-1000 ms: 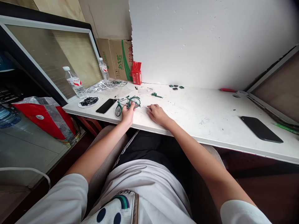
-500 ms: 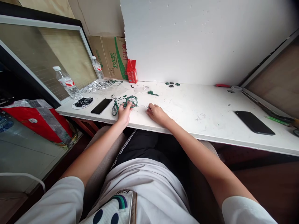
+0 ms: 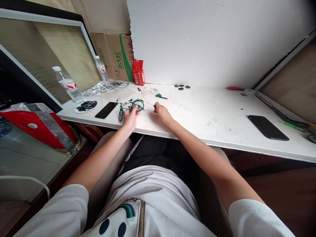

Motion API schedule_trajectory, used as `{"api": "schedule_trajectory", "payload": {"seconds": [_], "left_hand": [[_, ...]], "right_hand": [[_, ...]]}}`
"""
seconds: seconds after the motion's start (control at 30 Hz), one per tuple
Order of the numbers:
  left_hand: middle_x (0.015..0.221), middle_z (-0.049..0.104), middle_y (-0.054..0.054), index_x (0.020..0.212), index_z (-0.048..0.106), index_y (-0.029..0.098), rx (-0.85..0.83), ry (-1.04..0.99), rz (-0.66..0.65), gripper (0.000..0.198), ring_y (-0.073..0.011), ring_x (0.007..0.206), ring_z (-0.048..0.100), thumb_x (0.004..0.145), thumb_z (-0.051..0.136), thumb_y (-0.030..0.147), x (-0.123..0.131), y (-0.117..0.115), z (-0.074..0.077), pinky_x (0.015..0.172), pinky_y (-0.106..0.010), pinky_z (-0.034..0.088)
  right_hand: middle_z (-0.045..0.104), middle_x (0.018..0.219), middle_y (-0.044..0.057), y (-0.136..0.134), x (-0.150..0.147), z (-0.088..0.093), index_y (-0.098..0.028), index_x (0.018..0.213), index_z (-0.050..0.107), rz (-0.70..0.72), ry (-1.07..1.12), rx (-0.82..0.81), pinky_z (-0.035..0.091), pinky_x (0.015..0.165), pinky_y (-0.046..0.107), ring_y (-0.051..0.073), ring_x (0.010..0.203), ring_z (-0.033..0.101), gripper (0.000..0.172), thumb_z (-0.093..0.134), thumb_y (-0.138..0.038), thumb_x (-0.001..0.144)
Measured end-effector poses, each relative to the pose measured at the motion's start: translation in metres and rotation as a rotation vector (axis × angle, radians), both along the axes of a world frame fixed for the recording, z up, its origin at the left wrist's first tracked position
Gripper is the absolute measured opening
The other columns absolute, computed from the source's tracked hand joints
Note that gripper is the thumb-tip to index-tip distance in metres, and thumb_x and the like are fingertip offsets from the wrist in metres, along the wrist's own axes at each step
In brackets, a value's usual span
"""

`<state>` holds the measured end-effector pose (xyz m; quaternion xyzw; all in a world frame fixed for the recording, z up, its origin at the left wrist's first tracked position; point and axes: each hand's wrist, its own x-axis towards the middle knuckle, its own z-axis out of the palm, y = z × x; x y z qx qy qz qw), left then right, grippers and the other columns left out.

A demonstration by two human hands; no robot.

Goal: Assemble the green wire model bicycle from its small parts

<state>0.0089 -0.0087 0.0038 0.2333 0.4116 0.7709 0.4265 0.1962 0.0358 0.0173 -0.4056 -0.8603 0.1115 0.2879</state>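
A small green model bicycle (image 3: 130, 107) is in my left hand (image 3: 130, 119), whose thumb and fingers close around it near the rear wheel. Its front wheel points left, and part of the frame is hidden behind the fingers. To its right, my right hand (image 3: 161, 114) pinches a thin, dark tool with a fine shaft (image 3: 150, 104); the exact kind is too small to make out. The shaft points left toward the rear wheel, apart from it. Beyond that hand, a small green part with a thin rod (image 3: 161, 96) lies on the white table (image 3: 197, 112).
Left of the bicycle lie a phone (image 3: 106, 110) and a white plate of black parts (image 3: 86, 106). Two water bottles (image 3: 70, 86), part frames (image 3: 108, 87), a red box (image 3: 138, 73) and a carton (image 3: 115, 56) stand behind. Several dark pieces (image 3: 181, 86) lie near the wall; another phone (image 3: 268, 127) is right.
My right hand has lifted and turned slightly, raising the thin tool a little. My left hand still holds the bicycle, which has tilted slightly. The whole view has shifted a bit.
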Motion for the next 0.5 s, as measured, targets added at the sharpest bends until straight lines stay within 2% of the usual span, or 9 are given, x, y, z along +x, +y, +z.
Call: {"api": "schedule_trajectory", "payload": {"seconds": [0.1,0.17,0.37,0.5], "left_hand": [[0.093,0.071,-0.003,0.084,0.061,0.019,-0.006,-0.015,0.004,0.04,-0.0148,0.09,0.069,0.072,0.098,0.028,0.0,0.001,0.0,0.081,-0.028,0.049],[0.093,0.072,-0.003,0.085,0.062,0.019,-0.006,-0.015,0.006,0.04,-0.015,0.091,0.069,0.072,0.098,0.028,0.0,0.001,0.0,0.081,-0.028,0.049],[0.093,0.072,-0.003,0.084,0.062,0.02,0.003,-0.013,0.01,0.041,-0.0157,0.092,0.07,0.07,0.099,0.03,0.0,0.001,0.0,0.08,-0.028,0.049],[0.091,0.073,-0.003,0.085,0.061,0.02,0.0,0.0,0.008,0.043,-0.0171,0.094,0.071,0.068,0.099,0.032,0.0,0.001,-0.001,0.083,-0.029,0.051]], "right_hand": [[0.076,0.101,0.012,0.002,-0.01,-0.004,-0.021,0.116,0.053,-0.037,0.003,-0.021,0.053,0.08,0.038,0.029,0.088,0.068,0.032,0.074,-0.029,0.094],[0.077,0.101,0.013,0.002,-0.013,-0.004,-0.02,0.117,0.054,-0.06,-0.029,-0.019,0.054,0.081,0.039,0.03,0.09,0.069,0.031,0.074,-0.026,0.093],[0.077,0.109,0.019,-0.009,-0.018,0.001,-0.02,0.119,0.056,-0.124,-0.153,-0.028,0.056,0.088,0.044,0.036,0.104,0.07,0.023,0.064,-0.015,0.098],[0.076,0.113,0.024,-0.017,-0.025,0.002,-0.019,0.122,0.053,-0.15,-0.191,-0.002,0.056,0.088,0.047,0.04,0.109,0.067,0.025,0.058,-0.012,0.099]]}}
